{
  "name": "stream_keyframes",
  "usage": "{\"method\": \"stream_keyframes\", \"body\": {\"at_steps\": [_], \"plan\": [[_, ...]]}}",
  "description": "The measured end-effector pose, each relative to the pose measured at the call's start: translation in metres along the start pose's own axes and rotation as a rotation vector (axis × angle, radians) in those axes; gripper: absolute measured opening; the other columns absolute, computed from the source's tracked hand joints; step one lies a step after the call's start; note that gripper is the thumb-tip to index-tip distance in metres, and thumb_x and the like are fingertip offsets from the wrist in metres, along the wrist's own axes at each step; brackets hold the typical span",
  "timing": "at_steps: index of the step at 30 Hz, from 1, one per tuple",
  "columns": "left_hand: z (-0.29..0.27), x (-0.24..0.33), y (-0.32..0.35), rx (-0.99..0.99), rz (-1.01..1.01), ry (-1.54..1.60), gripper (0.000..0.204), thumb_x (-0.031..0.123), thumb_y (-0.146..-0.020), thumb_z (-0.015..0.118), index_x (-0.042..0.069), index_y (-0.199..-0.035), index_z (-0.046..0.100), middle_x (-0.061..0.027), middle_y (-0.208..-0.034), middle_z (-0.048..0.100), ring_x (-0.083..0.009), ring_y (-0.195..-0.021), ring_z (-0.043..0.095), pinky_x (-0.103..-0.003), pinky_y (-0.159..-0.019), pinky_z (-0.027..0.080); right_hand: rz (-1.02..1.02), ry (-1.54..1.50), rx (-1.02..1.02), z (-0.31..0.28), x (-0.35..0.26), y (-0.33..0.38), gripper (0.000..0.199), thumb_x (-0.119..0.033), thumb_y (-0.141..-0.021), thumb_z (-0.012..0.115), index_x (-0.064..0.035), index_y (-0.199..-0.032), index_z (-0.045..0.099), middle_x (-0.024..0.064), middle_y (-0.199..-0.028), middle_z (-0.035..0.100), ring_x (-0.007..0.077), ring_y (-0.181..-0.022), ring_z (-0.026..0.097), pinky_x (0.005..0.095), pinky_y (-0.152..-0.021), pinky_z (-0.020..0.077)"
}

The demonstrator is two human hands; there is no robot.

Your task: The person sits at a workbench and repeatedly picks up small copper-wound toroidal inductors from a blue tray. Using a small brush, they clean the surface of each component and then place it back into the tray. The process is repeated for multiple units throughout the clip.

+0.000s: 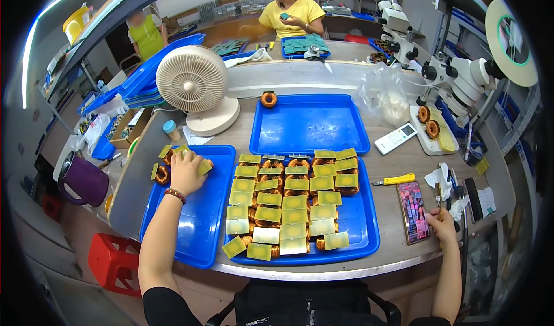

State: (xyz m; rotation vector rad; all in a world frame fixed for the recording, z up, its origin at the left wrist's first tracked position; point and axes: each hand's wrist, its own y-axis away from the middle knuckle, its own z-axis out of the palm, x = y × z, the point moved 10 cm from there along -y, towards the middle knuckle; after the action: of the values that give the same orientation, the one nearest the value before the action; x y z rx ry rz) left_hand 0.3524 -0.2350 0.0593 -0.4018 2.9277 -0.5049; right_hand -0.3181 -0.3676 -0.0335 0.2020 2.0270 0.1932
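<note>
My left hand [186, 173] rests on copper coils with yellow-green square tops [163, 170] at the far end of the left blue tray [196, 233], fingers curled over them. My right hand [442, 221] is at the table's right edge, pinching a thin stick-like tool [438, 198] beside a smartphone [413, 212] with a lit screen. Between my arms, a second blue tray [363, 239] holds several rows of the same coils [294, 202].
An empty blue tray [309, 124] lies farther back with one bare coil [268, 99] behind it. A beige fan [193, 81], a yellow utility knife [395, 180], a white remote [395, 138], a microscope [456, 75], a purple mug [83, 179]. Two people stay beyond the bench.
</note>
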Motion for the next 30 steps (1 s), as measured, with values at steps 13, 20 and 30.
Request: {"method": "stream_keyframes", "body": {"at_steps": [13,20,30], "plan": [[-0.039,0.076,0.073,-0.078,0.280,0.044,0.036,0.003,-0.060,0.064,0.008,-0.095,0.057,-0.0112,-0.102,0.053,-0.0331,-0.115,0.043,-0.053,-0.106,0.013,-0.098,0.242,0.064,-0.001,-0.007,-0.005,0.053,-0.034,-0.060,0.081,-0.0009,-0.092,0.055,-0.0001,-0.062,0.049,0.0088,-0.055,0.046,0.0243,-0.050,0.0379],[-0.040,0.063,0.107,-0.137,0.190,0.164,0.029,-0.001,-0.062,0.060,0.005,-0.090,0.057,-0.0158,-0.129,0.045,-0.0362,-0.127,0.033,-0.049,-0.107,0.011,0.021,0.006,-0.013,0.001,-0.018,0.007,0.040,-0.035,-0.072,0.073,-0.0011,-0.088,0.058,0.0019,-0.069,0.055,0.0100,-0.060,0.050,0.0255,-0.053,0.0410],[-0.083,0.033,0.130,-0.140,-0.163,0.899,0.039,-0.010,-0.069,0.052,-0.001,-0.107,0.050,-0.0063,-0.099,0.049,-0.0133,-0.093,0.048,-0.026,-0.086,0.039,-0.095,0.118,0.080,-0.006,0.009,-0.010,0.040,-0.022,-0.066,0.077,0.0000,-0.091,0.056,0.0015,-0.063,0.053,0.0102,-0.056,0.050,0.0253,-0.051,0.0413]]}}
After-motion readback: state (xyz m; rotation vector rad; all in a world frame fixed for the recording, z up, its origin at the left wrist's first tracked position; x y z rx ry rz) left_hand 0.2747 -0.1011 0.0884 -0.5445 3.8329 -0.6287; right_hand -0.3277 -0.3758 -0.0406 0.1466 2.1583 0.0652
